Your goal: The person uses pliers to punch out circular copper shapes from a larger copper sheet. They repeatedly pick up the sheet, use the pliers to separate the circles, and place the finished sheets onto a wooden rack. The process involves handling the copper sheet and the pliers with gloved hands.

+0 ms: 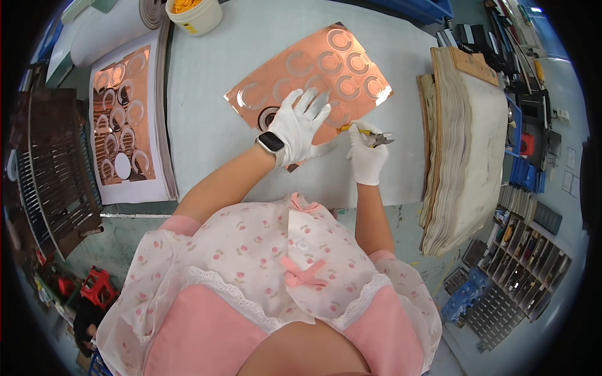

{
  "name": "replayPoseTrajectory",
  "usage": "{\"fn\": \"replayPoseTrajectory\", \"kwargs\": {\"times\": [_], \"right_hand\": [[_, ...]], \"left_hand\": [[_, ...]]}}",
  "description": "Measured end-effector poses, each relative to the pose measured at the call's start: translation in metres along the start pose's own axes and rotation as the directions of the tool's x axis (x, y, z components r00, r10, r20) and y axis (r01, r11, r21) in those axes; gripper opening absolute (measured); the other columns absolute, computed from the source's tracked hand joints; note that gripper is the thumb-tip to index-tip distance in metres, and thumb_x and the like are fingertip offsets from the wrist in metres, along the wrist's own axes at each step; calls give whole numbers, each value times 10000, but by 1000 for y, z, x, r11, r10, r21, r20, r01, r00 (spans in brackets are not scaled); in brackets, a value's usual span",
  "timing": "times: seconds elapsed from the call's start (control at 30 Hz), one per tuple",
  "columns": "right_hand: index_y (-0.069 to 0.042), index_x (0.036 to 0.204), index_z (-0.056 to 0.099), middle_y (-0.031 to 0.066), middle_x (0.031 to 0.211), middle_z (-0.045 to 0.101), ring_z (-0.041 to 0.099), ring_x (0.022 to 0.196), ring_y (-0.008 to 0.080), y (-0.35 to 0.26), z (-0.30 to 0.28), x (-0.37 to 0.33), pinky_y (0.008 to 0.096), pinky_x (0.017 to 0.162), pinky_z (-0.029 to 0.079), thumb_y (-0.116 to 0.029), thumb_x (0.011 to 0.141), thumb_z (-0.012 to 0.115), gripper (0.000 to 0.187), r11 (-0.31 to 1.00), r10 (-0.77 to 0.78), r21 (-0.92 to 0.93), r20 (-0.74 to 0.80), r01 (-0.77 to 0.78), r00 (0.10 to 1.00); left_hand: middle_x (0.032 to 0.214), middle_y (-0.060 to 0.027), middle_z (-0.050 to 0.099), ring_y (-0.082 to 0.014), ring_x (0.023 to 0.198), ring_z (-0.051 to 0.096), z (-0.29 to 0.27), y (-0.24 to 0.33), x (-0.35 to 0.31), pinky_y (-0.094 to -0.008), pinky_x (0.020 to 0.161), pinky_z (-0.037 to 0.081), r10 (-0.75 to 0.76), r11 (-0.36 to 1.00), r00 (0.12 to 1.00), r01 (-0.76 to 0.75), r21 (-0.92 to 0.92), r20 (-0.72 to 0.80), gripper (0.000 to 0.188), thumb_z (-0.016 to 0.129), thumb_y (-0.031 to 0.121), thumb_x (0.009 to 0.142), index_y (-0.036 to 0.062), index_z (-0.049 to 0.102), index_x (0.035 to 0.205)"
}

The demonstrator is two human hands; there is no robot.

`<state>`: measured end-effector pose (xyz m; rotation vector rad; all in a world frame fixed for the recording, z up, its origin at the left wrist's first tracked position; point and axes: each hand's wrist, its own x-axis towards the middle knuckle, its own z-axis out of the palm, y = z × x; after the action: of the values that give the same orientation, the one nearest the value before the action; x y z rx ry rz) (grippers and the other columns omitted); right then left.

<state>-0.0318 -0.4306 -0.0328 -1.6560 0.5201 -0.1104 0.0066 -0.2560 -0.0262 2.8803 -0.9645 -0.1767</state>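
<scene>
A copper-coloured sheet [271, 74] cut with ring patterns lies aslant on the pale work table [207, 69]. My left hand [301, 122], in a white glove, rests flat on the sheet with its fingers stretched out, covering part of it. Near the sheet's lower right edge, my right hand [366, 160], also gloved, is closed around a pair of cutting pliers [380, 139] with yellow handles. The metal jaws point to the right, away from the sheet. A yellow handle end touches or overlaps the sheet's edge; I cannot tell which.
On the left, another patterned copper sheet [141, 78] lies on a stack of white sheets [158, 182]. A white tub [204, 19] of orange pieces stands at the back. A thick, worn stack of boards or paper [464, 138] borders the right. Shelving [533, 257] stands beyond.
</scene>
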Motion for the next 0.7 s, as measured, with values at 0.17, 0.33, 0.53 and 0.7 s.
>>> {"fn": "replayPoseTrajectory", "kwargs": {"times": [0.17, 0.33, 0.53, 0.7], "right_hand": [[-5, 949, 624, 33, 798, 629, 488, 499, 49, -3, -5, 10, 209, 401, 375, -10, 826, 649, 126, 1000, -17, -14, -51, 17, 999], [-8, 947, 611, 41, 799, 623, 479, 472, 55, -5, -9, 31, 212, 396, 374, -17, 827, 647, 126, 999, -22, 30, -82, 24, 996], [-13, 959, 594, 46, 818, 621, 472, 442, 60, -13, -9, 63, 204, 390, 366, -60, 825, 657, 155, 998, -59, -7, -152, 58, 987], [-21, 1002, 554, 47, 718, 600, 445, 382, 75, -12, -24, 92, 212, 340, 327, -103, 811, 685, 246, 997, -80, -39, -453, 70, 888]], "left_hand": [[1440, -140, 332, -283, 1355, 241, 0, 0, 0, -441, 1100, 156, 2, 1000, 1000, -2, -15, -5, 810, 285, 656, 870, 29, 358, 1378], [1445, -141, 319, -283, 1357, 232, -3, 0, 0, -441, 1101, 153, 1, 999, 1000, 0, -38, 19, 808, 288, 650, 871, 26, 352, 1380], [1448, -143, 310, -285, 1355, 234, -1, -1, -1, -438, 1104, 148, 5, 999, 1000, -5, -34, 3, 798, 305, 640, 869, 29, 344, 1382], [1376, -170, 404, -305, 1322, 304, -5, -12, -8, -430, 1072, 237, -74, 983, 991, 53, -175, -116, 704, 430, 558, 868, 25, 393, 1327]]}}
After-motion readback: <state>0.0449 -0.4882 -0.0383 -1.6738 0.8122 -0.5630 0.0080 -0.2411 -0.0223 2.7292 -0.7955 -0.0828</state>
